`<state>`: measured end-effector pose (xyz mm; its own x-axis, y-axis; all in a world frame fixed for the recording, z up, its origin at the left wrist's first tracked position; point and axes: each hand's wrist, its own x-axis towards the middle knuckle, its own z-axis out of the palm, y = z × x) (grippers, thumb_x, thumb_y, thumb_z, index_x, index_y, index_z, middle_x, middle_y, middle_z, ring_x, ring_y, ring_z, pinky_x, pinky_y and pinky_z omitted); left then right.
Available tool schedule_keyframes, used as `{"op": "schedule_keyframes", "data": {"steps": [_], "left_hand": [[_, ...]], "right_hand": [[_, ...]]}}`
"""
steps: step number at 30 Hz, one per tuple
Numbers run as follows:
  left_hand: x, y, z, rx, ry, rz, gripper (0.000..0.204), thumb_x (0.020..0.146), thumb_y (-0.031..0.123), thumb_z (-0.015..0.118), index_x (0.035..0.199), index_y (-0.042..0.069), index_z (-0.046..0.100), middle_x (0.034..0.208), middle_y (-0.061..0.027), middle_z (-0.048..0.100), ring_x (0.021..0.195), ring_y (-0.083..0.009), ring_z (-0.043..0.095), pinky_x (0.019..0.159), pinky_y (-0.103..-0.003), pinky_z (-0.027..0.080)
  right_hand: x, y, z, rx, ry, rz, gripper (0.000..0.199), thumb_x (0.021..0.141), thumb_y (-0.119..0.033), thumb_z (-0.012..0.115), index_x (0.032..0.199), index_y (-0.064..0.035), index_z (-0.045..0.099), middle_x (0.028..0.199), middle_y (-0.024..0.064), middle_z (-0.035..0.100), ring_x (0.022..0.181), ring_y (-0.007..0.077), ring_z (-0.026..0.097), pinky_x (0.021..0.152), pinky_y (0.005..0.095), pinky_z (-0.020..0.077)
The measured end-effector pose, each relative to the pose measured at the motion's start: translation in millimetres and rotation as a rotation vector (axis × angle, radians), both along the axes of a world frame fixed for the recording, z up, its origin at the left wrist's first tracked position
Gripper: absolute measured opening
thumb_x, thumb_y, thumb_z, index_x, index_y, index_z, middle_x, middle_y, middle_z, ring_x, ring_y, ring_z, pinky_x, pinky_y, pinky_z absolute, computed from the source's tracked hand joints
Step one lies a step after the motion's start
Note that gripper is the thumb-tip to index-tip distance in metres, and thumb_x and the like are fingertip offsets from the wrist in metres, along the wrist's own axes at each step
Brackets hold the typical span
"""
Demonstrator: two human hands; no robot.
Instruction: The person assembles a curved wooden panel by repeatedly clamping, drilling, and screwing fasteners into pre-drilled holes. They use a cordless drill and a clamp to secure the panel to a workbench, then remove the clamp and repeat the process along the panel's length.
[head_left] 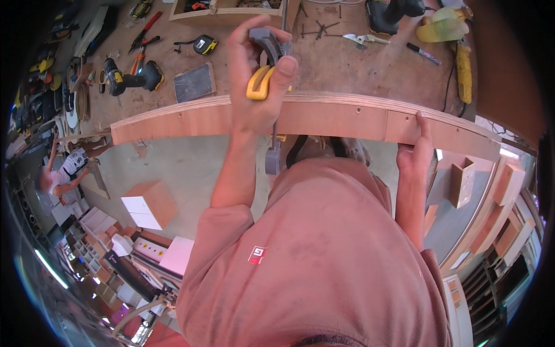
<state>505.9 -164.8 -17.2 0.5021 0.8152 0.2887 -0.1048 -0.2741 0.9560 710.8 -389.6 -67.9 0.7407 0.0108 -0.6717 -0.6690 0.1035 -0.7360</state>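
Observation:
My left hand [254, 87] is wrapped round the grey handle of a bar clamp [263, 84] with a yellow trigger. Its thin metal bar runs down past a long plywood strip [312, 120], and a grey jaw shows below the strip's lower edge. Whether the clamp is tight I cannot tell. The strip stretches along the near edge of the workbench [260, 58], with small holes and a joint line on its face. Against its right part is my right hand [415, 151], index finger straight up the face, the other fingers bent at the lower edge and partly hidden.
On the bench are a cordless drill [133, 78], a dark flat block [195, 82], a tape measure [203, 44], pliers [365, 39], a marker [424, 54] and loose screws [319, 29]. A wooden box [219, 14] stands behind. Another person [63, 173] works at far left.

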Motion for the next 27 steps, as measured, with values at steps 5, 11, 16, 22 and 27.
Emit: {"op": "schedule_keyframes", "data": {"steps": [5,11,16,22,27], "left_hand": [[8.6,2.4,-10.5,0.127,-0.123,-0.002,0.106,0.092,0.084,0.044,0.147,-0.006,0.036,0.123,-0.0177,0.058,0.115,-0.0268,0.060,0.104,-0.042,0.049],[19.2,-2.5,-0.3,-0.160,-0.191,0.154,0.098,0.099,0.081,0.031,0.138,-0.008,0.045,0.124,-0.0222,0.057,0.116,-0.0326,0.059,0.104,-0.045,0.048],[14.9,-3.5,0.3,-0.132,-0.127,0.259,0.074,0.107,0.062,0.031,0.129,-0.006,0.051,0.117,-0.0234,0.061,0.107,-0.0333,0.063,0.099,-0.043,0.050],[15.3,-0.2,9.8,-0.020,0.025,0.325,0.061,0.111,0.050,0.027,0.118,-0.004,0.055,0.103,-0.0237,0.066,0.091,-0.0321,0.068,0.088,-0.041,0.055],[17.5,13.4,6.5,0.057,0.057,0.342,0.058,0.112,0.050,0.028,0.104,-0.001,0.055,0.094,-0.0219,0.066,0.080,-0.0304,0.068,0.075,-0.041,0.057]], "right_hand": [[2.7,1.3,2.0,-0.017,0.034,-0.020,0.046,0.086,-0.015,0.083,0.123,0.0047,0.064,0.117,0.0093,0.068,0.106,0.0213,0.068,0.091,0.0388,0.0578],[3.0,3.1,6.1,-0.013,0.061,-0.021,0.046,0.085,-0.015,0.084,0.123,0.0027,0.064,0.116,0.0073,0.069,0.107,0.0191,0.068,0.094,0.0357,0.0559],[2.1,5.8,11.1,-0.042,0.061,-0.014,0.047,0.086,-0.015,0.083,0.126,0.0021,0.063,0.117,0.0070,0.068,0.107,0.0184,0.067,0.094,0.0335,0.0550],[4.9,3.6,9.1,-0.019,0.087,-0.028,0.045,0.087,-0.015,0.081,0.126,0.0000,0.063,0.117,0.0055,0.068,0.107,0.0160,0.068,0.092,0.0299,0.0555],[8.0,1.8,7.6,-0.022,0.114,-0.030,0.043,0.088,-0.015,0.080,0.125,-0.0010,0.063,0.119,0.0054,0.068,0.108,0.0153,0.068,0.093,0.0297,0.0555]]}}
